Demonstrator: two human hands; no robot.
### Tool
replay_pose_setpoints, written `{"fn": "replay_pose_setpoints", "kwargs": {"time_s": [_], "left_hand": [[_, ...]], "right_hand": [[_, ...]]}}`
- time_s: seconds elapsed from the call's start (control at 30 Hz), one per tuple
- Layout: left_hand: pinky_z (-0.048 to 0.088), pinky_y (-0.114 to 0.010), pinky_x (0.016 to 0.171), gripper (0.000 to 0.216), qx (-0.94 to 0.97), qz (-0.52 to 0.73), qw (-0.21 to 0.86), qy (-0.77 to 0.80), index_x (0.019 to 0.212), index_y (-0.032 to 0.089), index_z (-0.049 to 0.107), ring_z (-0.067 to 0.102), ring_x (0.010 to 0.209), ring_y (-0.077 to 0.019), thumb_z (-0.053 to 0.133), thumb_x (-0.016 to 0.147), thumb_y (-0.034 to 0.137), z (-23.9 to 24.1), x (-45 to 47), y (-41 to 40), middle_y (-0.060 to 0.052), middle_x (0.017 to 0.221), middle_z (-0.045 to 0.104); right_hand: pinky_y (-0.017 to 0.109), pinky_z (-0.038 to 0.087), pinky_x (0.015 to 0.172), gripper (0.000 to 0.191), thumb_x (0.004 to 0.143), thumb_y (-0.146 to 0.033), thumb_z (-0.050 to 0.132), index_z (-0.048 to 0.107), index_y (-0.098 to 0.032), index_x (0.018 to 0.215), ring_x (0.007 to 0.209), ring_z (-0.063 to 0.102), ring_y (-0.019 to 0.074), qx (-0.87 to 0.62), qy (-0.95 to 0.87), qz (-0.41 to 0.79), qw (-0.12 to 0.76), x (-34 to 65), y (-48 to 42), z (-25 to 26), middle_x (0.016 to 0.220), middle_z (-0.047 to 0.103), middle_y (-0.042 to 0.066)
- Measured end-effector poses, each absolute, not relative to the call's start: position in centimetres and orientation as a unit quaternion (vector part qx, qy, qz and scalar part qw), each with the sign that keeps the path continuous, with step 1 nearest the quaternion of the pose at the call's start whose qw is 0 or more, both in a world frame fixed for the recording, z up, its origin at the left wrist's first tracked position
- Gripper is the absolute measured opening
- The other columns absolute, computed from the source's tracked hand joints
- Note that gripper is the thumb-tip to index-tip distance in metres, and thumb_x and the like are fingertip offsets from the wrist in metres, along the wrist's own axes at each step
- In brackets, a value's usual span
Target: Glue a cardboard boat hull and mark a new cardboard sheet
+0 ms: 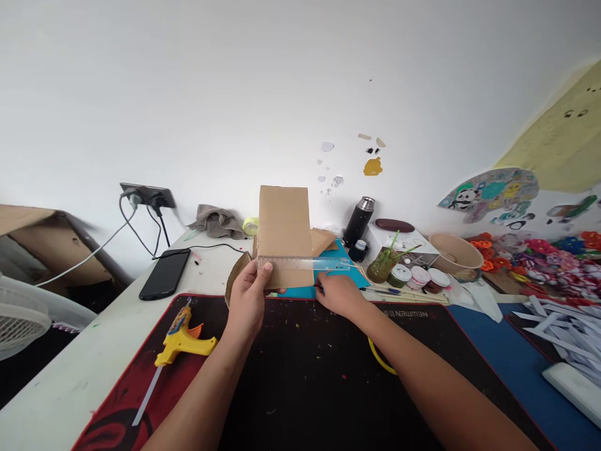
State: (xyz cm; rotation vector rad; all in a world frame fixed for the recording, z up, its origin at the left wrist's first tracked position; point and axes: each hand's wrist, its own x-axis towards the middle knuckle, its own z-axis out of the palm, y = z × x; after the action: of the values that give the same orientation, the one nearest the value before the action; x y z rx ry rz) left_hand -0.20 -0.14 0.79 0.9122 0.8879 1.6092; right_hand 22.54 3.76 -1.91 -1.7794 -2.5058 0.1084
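Note:
My left hand [248,294] is closed on a piece of brown cardboard [284,219], holding it upright above the back of the mat. Under the same thumb lies a clear plastic ruler [305,263], which crosses the lower part of the cardboard and sticks out to the right. My right hand [340,293] is low beside the cardboard's lower right corner, over the edge of a blue sheet [293,292]. Its fingers are curled downward, and whatever they grip is hidden. A pen [387,290] lies just to its right. More cut cardboard [322,239] rests behind.
A yellow glue gun [185,341] lies on the dark mat [300,388], left of my forearm. A phone [165,274] is farther left. At the back right stand a black flask [359,220], paint jars [419,277] and a bowl [455,252]. Paper strips [563,329] lie far right.

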Motion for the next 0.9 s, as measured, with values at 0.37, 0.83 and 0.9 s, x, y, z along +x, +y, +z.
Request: {"fn": "replay_pose_setpoints", "kwargs": {"time_s": [0.37, 0.83, 0.9], "left_hand": [[0.057, -0.025, 0.056, 0.044, 0.364, 0.693, 0.507, 0.361, 0.103, 0.019, 0.078, 0.066, 0.077, -0.0171, 0.089, 0.08, 0.056, 0.8, -0.9, 0.3, -0.005, 0.103, 0.077], [0.061, -0.029, 0.061, 0.044, 0.38, 0.685, 0.494, 0.377, 0.105, 0.02, 0.078, 0.07, 0.081, -0.0201, 0.087, 0.083, 0.057, 0.2, -0.7, 0.4, -0.006, 0.106, 0.079], [0.06, -0.028, 0.06, 0.043, 0.382, 0.683, 0.497, 0.376, 0.106, 0.02, 0.078, 0.069, 0.082, -0.0196, 0.087, 0.083, 0.056, 0.1, -0.7, 0.4, -0.006, 0.107, 0.079]], "right_hand": [[0.029, 0.032, 0.059, 0.009, 0.089, -0.028, 0.059, 0.051, -0.027, 0.086, 0.057, 0.055, 0.0185, -0.625, -0.698, 0.219, 0.272, 23.5, 1.0, -2.6, 0.06, 0.057, -0.006], [0.024, 0.014, 0.041, 0.02, 0.076, -0.04, 0.067, 0.056, -0.024, 0.08, 0.036, 0.027, 0.0068, -0.48, -0.426, 0.698, 0.318, 21.8, -4.8, -2.4, 0.045, 0.045, -0.01], [0.023, 0.015, 0.041, 0.023, 0.077, -0.041, 0.07, 0.057, -0.023, 0.082, 0.038, 0.029, 0.0068, -0.464, -0.417, 0.709, 0.328, 21.7, -5.2, -2.0, 0.046, 0.045, -0.01]]}}
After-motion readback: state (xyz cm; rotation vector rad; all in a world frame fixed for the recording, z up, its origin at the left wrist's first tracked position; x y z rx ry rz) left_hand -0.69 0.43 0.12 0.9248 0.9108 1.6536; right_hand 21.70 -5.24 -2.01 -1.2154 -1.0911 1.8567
